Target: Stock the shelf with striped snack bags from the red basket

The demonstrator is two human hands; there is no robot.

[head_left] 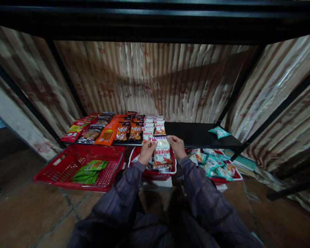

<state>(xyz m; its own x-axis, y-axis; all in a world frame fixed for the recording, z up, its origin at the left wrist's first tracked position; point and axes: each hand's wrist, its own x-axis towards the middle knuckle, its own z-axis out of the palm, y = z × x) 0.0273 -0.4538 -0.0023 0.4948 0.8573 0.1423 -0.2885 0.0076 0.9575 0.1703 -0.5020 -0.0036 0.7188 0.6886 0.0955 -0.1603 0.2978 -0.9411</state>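
A white snack bag with red print and a striped top edge hangs upright between my hands. My left hand pinches its upper left corner, and my right hand pinches the upper right one. Just behind it, rows of matching white snack bags lie on the black shelf. Below the held bag is the middle red basket with a white rim, holding more packets that my hands and the bag partly hide.
Orange, dark and red snack packs fill the shelf's left part. A teal packet lies at its right end. The left red basket holds green packets; teal and white packets fill the right one. Black posts frame the shelf.
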